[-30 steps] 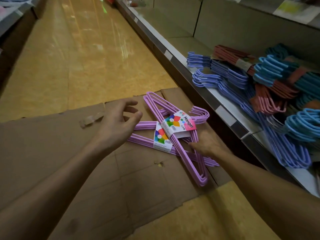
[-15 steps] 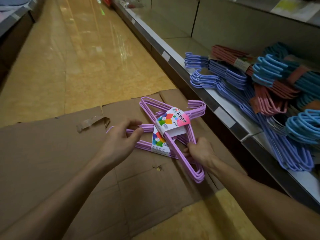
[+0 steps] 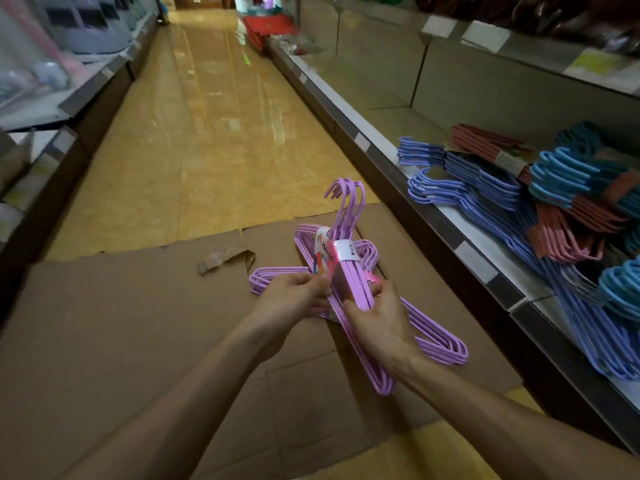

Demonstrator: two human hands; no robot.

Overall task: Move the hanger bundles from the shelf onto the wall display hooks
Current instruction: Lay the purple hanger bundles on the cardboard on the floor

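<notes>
Two bundles of lilac hangers with colourful paper labels sit over the flattened cardboard (image 3: 138, 341) on the floor. My right hand (image 3: 377, 320) grips the upper bundle (image 3: 349, 268), tilted up on edge with its hooks pointing away from me. My left hand (image 3: 294, 292) pinches the same bundle near its label. The second lilac bundle (image 3: 273, 275) lies flat beneath, partly hidden by my hands. More bundles in purple-blue (image 3: 485, 181), red (image 3: 571, 230) and light blue (image 3: 561, 174) are piled on the low shelf (image 3: 478, 258) at the right.
A long aisle of glossy yellow floor (image 3: 214, 133) runs ahead. Shelving with pale goods (image 3: 52, 64) lines the left side. A torn strip of tape (image 3: 225, 258) lies on the cardboard. Red items (image 3: 266, 26) stand far down the aisle at the right.
Both hands have closed on the top lilac bundle and tipped it from flat to on edge. My view has lifted, showing more of the aisle.
</notes>
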